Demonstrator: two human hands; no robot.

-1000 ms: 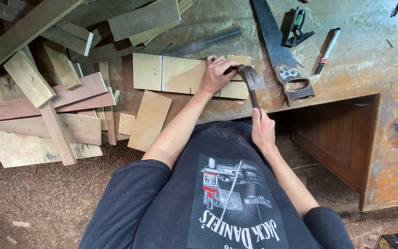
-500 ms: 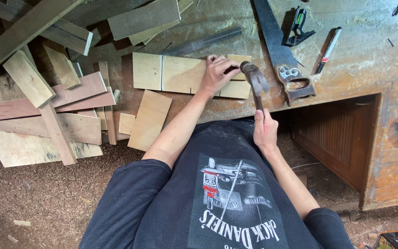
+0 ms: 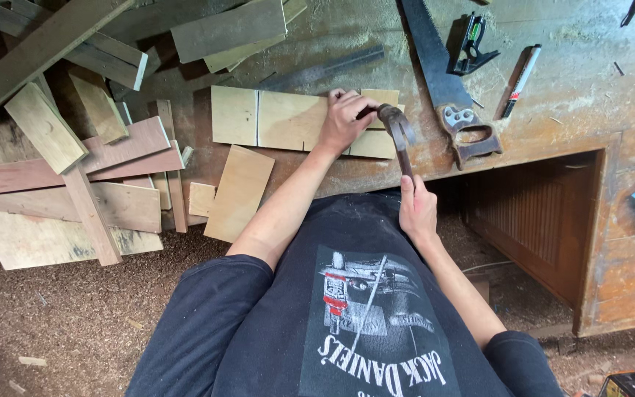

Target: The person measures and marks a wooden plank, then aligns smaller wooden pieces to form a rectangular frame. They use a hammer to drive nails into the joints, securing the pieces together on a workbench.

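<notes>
A: Where is the hammer (image 3: 398,132) now?
B: Its head sits low over the right end of the pale plywood strip (image 3: 288,121) on the counter (image 3: 567,103), just beside the fingers of the left hand (image 3: 345,121). A second ago the head lay farther right and tilted; half a second ago it stood a little higher. It has come in toward the fingers.

A: Anything hard to make out?
B: Whatever the left hand pinches is hidden under its fingers; I cannot tell what it is. The handle's lower end vanishes inside the right hand (image 3: 414,209).

A: And the hands?
B: The right hand is wrapped tight round the handle near its end, below the counter edge. The left arm reaches forward, fingers curled down narrowly on the strip. A handsaw (image 3: 446,88) lies just to the right, and loose boards (image 3: 75,169) are piled at the left.
</notes>
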